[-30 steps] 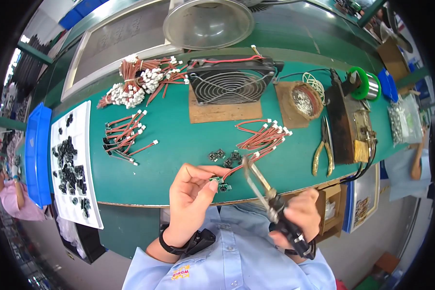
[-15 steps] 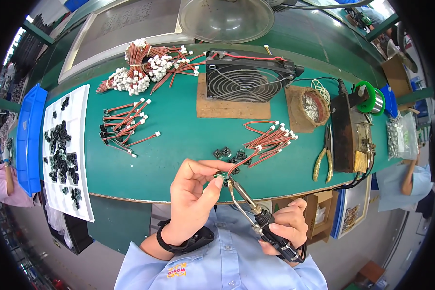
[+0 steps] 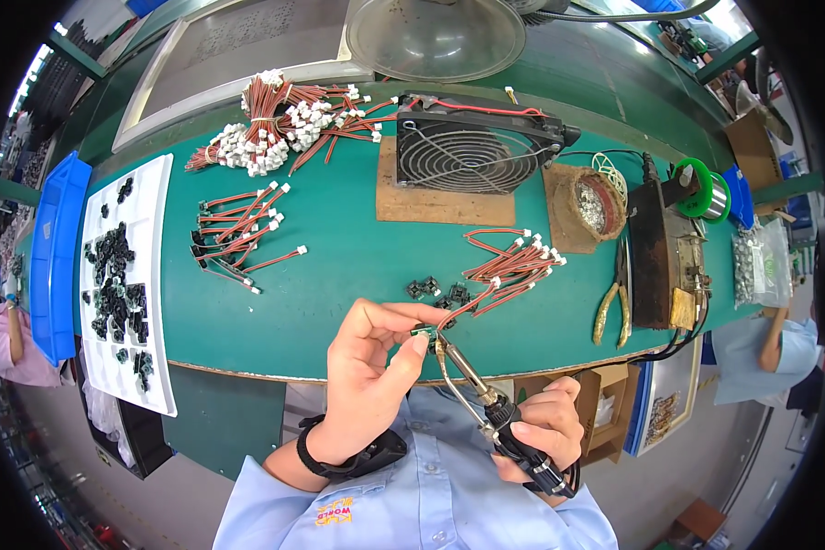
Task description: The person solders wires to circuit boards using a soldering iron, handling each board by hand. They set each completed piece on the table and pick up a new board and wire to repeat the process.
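Between thumb and fingers of my left hand [image 3: 373,371] is a small green circuit board [image 3: 423,334], held just over the table's front edge. A red-and-black wire lead with a white connector [image 3: 496,282] runs up from the board to the right. My right hand [image 3: 548,428] is wrapped round the black handle of a soldering iron [image 3: 509,426]. Its metal tip and a thin curved tube beside it meet at the board, where fingertips partly hide the contact point. Small black parts [image 3: 451,299] lie just beyond, near a pile of wire leads [image 3: 522,260].
At left stand a white tray [image 3: 167,275] of black parts and a blue bin [image 3: 60,266]. Finished-looking wired parts [image 3: 238,234] lie beside them. A fan [image 3: 472,147] sits at the back; pliers [image 3: 617,307], a solder spool [image 3: 706,191] and a dark metal box [image 3: 649,247] stand right.
Almost nothing differs. Both hands, the board and the soldering iron keep their places, while the whole view has shifted very slightly.
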### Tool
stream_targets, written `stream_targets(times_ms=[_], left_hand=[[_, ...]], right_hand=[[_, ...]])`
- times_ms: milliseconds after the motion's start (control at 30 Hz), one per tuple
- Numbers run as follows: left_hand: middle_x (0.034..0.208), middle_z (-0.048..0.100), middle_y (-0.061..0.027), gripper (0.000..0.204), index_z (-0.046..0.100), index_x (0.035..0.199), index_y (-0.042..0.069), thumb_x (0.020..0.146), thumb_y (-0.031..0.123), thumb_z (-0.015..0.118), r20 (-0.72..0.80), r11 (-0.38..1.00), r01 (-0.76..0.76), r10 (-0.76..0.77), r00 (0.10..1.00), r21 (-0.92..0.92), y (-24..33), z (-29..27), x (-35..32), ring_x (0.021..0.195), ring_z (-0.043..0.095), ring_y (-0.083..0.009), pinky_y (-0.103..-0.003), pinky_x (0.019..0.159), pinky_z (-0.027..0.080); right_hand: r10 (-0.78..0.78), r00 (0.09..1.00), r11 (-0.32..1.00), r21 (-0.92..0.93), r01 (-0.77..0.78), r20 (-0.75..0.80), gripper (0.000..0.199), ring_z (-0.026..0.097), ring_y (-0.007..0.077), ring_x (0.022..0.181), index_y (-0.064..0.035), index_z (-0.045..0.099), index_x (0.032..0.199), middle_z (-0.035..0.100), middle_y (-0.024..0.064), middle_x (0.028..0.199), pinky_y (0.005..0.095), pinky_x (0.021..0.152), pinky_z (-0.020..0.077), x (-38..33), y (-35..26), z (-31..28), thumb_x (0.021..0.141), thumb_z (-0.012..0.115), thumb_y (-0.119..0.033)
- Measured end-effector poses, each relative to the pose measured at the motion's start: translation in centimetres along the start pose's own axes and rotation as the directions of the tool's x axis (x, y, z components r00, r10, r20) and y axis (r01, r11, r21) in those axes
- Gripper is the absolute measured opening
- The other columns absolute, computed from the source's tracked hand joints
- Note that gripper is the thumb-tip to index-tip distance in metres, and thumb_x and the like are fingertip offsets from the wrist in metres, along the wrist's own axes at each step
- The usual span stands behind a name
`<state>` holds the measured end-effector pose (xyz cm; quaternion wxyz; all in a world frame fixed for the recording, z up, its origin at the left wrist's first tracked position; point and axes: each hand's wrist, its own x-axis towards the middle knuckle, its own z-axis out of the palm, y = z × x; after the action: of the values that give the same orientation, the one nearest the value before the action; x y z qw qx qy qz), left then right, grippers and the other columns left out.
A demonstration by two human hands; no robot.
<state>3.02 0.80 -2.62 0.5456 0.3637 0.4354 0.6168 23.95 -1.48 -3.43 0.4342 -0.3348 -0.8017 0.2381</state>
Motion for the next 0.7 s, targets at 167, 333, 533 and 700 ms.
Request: stream_targets(times_ms=[167, 333, 533, 700], left_hand=[[0.102, 0.060, -0.0205, 0.011, 0.043, 0.091, 0.003, 0.086, 0.001, 0.053, -0.002, 1.000, 0.015, -0.015, 1.000, 0.007, 0.23, 0.18, -0.05, 0.092, 0.059, -0.0185, -0.029, 0.079, 0.047], [0.102, 0.060, -0.0206, 0.011, 0.043, 0.091, 0.003, 0.087, 0.003, 0.053, -0.008, 1.000, 0.001, -0.001, 1.000, -0.005, 0.06, 0.12, -0.07, 0.090, 0.059, -0.0181, -0.028, 0.076, 0.048], [0.102, 0.060, -0.0205, 0.011, 0.044, 0.091, 0.003, 0.087, 0.003, 0.053, -0.016, 1.000, -0.006, 0.006, 1.000, -0.021, 0.09, 0.22, -0.04, 0.089, 0.059, -0.0177, -0.028, 0.075, 0.048], [0.102, 0.060, -0.0204, 0.011, 0.044, 0.092, 0.003, 0.087, 0.003, 0.053, -0.009, 1.000, -0.015, 0.015, 1.000, -0.008, 0.20, 0.19, -0.08, 0.089, 0.059, -0.0178, -0.028, 0.077, 0.047]], right_hand=[[-0.007, 1.000, 1.000, 0.009, 0.008, -0.009, 0.044, 0.051, 0.0179, 0.065, -0.0135, 0.059, 0.101, 0.052, 0.0020, 0.073, 0.0374, 0.069, 0.0339, 0.15, -0.04, 0.03, 0.062, 0.074, -0.029], [0.046, 0.999, 0.998, 0.045, -0.046, -0.006, 0.046, 0.055, 0.0163, 0.071, -0.0160, 0.064, 0.097, 0.057, -0.0006, 0.078, 0.0342, 0.071, 0.0366, 0.55, -0.51, -0.14, 0.054, 0.080, -0.017], [0.052, 0.999, 0.998, 0.022, -0.052, 0.006, 0.047, 0.055, 0.0163, 0.071, -0.0170, 0.063, 0.098, 0.057, -0.0014, 0.079, 0.0344, 0.073, 0.0367, 0.24, -0.63, -0.24, 0.054, 0.080, -0.016], [0.052, 0.999, 0.999, 0.011, -0.052, 0.005, 0.047, 0.055, 0.0159, 0.072, -0.0174, 0.063, 0.098, 0.057, -0.0019, 0.079, 0.0350, 0.075, 0.0368, -0.15, -0.67, -0.21, 0.055, 0.081, -0.017]])
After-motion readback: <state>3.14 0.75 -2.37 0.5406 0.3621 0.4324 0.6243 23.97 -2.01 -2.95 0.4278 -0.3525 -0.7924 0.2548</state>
